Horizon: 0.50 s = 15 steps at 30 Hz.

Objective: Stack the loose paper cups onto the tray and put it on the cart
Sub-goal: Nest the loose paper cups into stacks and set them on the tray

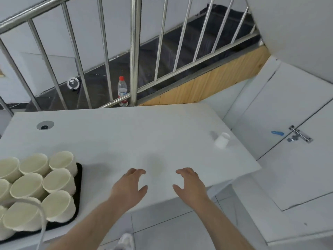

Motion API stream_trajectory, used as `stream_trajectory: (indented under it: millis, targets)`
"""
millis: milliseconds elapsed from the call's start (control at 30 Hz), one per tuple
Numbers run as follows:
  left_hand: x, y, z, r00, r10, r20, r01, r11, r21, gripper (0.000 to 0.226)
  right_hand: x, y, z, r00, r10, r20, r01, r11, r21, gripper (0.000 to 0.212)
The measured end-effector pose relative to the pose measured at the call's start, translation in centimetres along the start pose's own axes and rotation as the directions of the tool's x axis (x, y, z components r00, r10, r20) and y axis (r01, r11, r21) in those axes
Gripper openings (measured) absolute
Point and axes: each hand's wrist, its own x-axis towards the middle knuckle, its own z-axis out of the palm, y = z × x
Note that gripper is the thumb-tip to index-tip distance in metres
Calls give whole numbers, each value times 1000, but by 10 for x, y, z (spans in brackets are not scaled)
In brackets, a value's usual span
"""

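A black tray (79, 186) sits at the table's near left and holds several upright white paper cups (55, 179). One loose white paper cup (222, 140) stands upside down near the table's right edge. My left hand (128, 186) and my right hand (191, 186) hover over the table's near edge, palms facing each other, fingers relaxed and holding nothing. Both are well to the right of the tray and nearer to me than the loose cup.
The white table (126, 134) has a round cable hole (45, 125) at its far left. Behind it runs a steel railing (134, 51) over a stairwell, with a plastic bottle (122, 92) at its foot. A white door with a latch (300, 136) lies to the right.
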Motion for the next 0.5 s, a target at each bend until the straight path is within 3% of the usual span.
stream_trajectory:
  millis: [500]
  targets:
    - [166, 93, 28, 993, 117, 12, -116, 991, -64, 47, 123, 114, -60, 970, 238, -44, -241, 968, -65, 51]
